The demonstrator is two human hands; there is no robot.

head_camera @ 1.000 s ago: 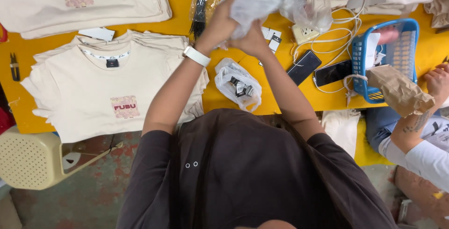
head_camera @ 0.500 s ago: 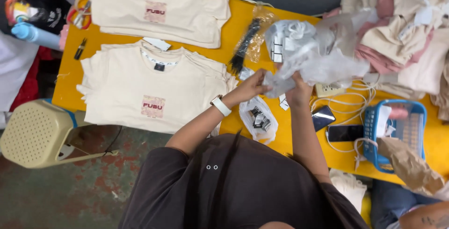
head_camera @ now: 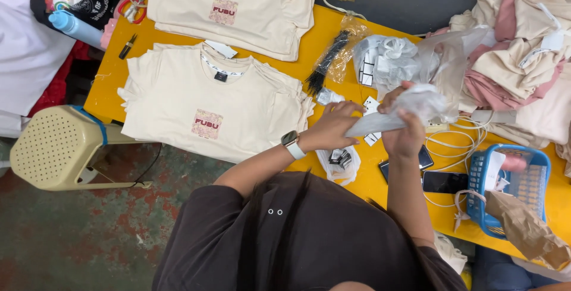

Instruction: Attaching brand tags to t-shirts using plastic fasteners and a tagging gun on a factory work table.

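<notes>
Two hands, right hand (head_camera: 404, 133) clamped on one plastic bag (head_camera: 410, 104), left hand (head_camera: 333, 127) seemingly pinching it, two shirt stacks (head_camera: 208, 101).

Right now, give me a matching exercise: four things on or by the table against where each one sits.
Things:
1. basket
2. stool
3. phone
4. bottle

Places:
A. off the table's left edge, on the floor
B. far left, beside the table's top corner
C. right end of the yellow table
D. just left of the basket, among white cables

Pairs: 1-C, 2-A, 3-D, 4-B
</notes>
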